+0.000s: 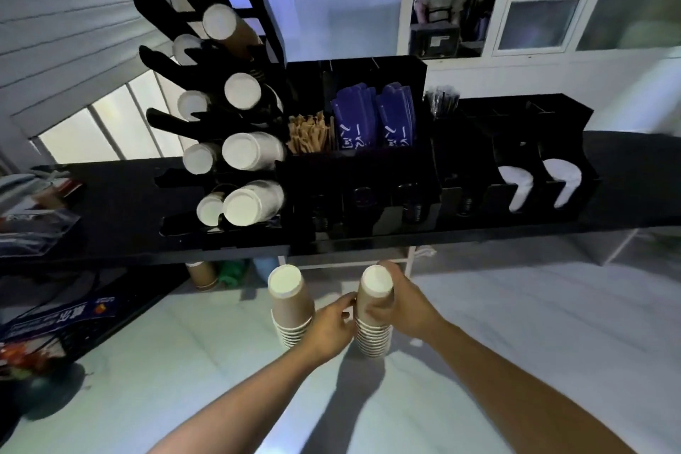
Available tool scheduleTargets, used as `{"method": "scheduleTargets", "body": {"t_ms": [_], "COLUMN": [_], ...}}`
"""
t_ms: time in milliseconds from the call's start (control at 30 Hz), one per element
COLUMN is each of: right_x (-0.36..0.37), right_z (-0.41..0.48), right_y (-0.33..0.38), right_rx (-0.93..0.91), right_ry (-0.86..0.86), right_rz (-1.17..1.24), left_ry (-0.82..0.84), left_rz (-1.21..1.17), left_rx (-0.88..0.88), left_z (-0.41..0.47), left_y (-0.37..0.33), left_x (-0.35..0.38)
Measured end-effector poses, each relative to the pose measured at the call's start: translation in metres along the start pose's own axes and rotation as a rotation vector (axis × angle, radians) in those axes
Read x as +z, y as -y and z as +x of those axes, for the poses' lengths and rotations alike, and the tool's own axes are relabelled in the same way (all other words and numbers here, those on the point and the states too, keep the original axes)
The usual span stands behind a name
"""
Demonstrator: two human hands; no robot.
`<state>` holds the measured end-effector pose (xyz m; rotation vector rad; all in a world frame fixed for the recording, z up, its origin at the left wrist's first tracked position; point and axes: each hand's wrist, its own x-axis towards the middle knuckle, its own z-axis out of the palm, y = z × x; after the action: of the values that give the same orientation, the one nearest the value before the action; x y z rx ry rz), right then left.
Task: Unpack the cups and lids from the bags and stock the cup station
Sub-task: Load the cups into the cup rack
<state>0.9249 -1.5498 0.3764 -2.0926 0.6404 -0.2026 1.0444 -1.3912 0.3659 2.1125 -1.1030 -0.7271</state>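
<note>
Brown paper cups in 2 upside-down stacks, held up just in front of cup station (363, 173), below table (110, 221) edge. L hand (329, 328) curls round left stack (289, 306) near rims, fingertips touching right stack (372, 310). R hand (405, 302) wraps right stack near top. Station's left rack holds cup rows (250, 151).
</note>
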Motion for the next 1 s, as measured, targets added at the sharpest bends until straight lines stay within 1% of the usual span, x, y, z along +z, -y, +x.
{"method": "scheduleTargets", "body": {"t_ms": [67, 133, 233, 300, 367, 433, 533, 633, 733, 1000], "right_x": [-0.008, -0.022, -0.046, -0.058, -0.061, -0.054, -0.033, -0.022, -0.021, -0.022], "right_z": [-0.002, -0.004, -0.007, -0.011, -0.018, -0.026, -0.038, -0.041, -0.042, -0.042], "right_y": [-0.002, -0.005, -0.009, -0.012, -0.017, -0.022, -0.025, -0.028, -0.033, -0.039], "right_rx": [0.010, 0.061, 0.121, 0.170, 0.236, 0.291, 0.336, 0.372, 0.378, 0.370], "right_ry": [-0.042, -0.106, -0.170, -0.211, -0.240, -0.218, -0.171, -0.260, -0.308, -0.459], "right_rz": [0.030, 0.132, 0.314, 0.431, 0.648, 0.884, 1.069, 1.137, 1.128, 1.029], "left_ry": [0.028, 0.070, 0.174, 0.192, 0.198, 0.240, 0.335, 0.412, 0.468, 0.446], "left_rz": [0.037, 0.023, -0.132, -0.158, -0.166, -0.242, -0.400, -0.402, -0.391, -0.360], "left_rx": [-0.020, -0.017, 0.033, 0.040, 0.017, -0.014, -0.054, -0.084, -0.116, -0.126], "left_z": [0.000, 0.000, 0.000, -0.001, 0.001, 0.005, 0.009, 0.015, 0.019, 0.021], "left_y": [0.007, 0.012, 0.003, -0.006, -0.014, -0.022, -0.033, -0.037, -0.038, -0.056], "left_x": [0.003, 0.007, 0.013, 0.014, 0.017, 0.022, 0.031, 0.037, 0.045, 0.056]}}
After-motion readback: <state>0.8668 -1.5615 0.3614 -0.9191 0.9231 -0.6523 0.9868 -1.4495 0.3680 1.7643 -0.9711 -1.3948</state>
